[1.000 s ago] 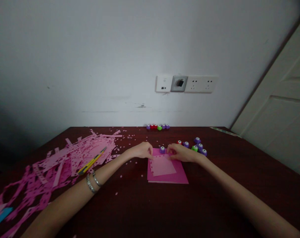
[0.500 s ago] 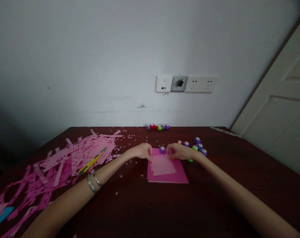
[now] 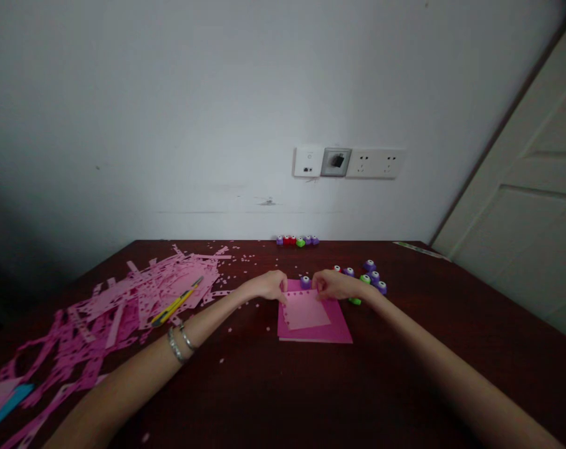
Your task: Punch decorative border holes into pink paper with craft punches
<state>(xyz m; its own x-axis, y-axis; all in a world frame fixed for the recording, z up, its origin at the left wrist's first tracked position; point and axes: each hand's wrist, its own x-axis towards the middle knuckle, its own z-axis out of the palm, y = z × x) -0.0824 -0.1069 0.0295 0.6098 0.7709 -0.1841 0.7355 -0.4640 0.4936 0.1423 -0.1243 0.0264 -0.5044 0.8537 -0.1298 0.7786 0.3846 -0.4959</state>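
A light pink sheet of paper (image 3: pixel 306 312) lies over darker pink sheets (image 3: pixel 341 327), with small punched holes along its top and left edges. My left hand (image 3: pixel 271 286) is closed on its upper left corner, thumb and fingers pinched. At the upper right corner my right hand (image 3: pixel 332 285) pinches the same sheet. Between my hands, at the far edge of the paper, stands a purple craft punch (image 3: pixel 305 282) with a white, dark-centred top. The fingertips of both hands are partly hidden.
Cut pink paper strips (image 3: pixel 119 305) heap on the left, a yellow utility knife (image 3: pixel 177 302) on them. Several coloured punches (image 3: pixel 374 276) stand beyond my right wrist, and another row (image 3: pixel 297 240) by the wall. A ruler-like strip (image 3: pixel 421 250) lies far right.
The view has shifted slightly. The light pink sheet's top edge now shows its row of holes more plainly; both hands keep their pinch at its corners.
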